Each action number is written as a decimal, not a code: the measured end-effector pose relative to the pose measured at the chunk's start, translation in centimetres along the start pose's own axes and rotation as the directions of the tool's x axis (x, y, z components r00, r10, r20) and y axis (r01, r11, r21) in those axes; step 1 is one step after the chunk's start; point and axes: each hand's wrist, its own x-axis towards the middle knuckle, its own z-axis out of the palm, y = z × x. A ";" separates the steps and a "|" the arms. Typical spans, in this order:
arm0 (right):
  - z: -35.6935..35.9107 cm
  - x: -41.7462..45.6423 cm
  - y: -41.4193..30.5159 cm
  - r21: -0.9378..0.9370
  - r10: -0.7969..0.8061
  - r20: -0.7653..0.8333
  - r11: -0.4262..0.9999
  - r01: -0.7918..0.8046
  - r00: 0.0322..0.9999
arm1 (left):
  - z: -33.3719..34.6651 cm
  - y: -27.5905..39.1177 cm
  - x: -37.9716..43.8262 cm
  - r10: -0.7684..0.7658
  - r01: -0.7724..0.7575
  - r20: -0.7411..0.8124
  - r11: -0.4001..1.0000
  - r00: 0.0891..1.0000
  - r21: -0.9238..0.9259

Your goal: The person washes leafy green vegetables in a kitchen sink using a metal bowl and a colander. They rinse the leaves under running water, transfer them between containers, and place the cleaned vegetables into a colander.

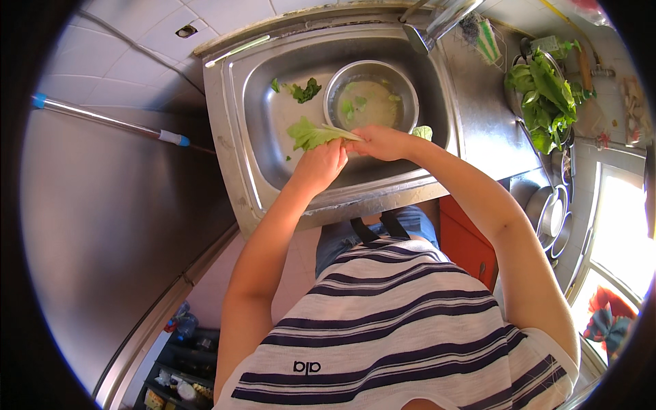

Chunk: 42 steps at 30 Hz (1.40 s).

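Note:
Over the front of a stainless steel sink, both my hands are on one pale-stemmed green leaf. My right hand pinches the stem end. My left hand grips it from below, near where the stem meets the blade, and the frilly tip points left. Just beyond them a round metal bowl stands in the basin, holding cloudy water with small leaf bits afloat. Dark wilted leaf scraps lie on the basin floor left of the bowl. Another green leaf piece shows beside my right wrist, at the bowl's right.
A faucet reaches over the sink's back right corner. On the right counter, leafy greens fill a container, near a scouring pad. Stacked metal pans stand further right. A large metal panel and a pole flank the left.

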 end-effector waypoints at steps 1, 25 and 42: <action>0.2 0.0 -0.2 0.020 0.004 -0.034 1.000 -0.003 0.999 | 0.4 -0.4 0.1 -0.049 0.049 0.008 0.997 0.999 -0.055; 1.3 1.9 0.8 0.108 0.033 -0.092 0.994 -0.023 0.995 | 0.8 -1.0 -1.0 -0.387 0.456 0.565 -0.341 0.729 -0.822; 0.5 0.9 2.0 0.527 0.392 -0.183 0.813 -0.247 0.902 | 1.2 -5.9 -35.3 -0.968 0.280 -0.253 0.244 0.005 -0.928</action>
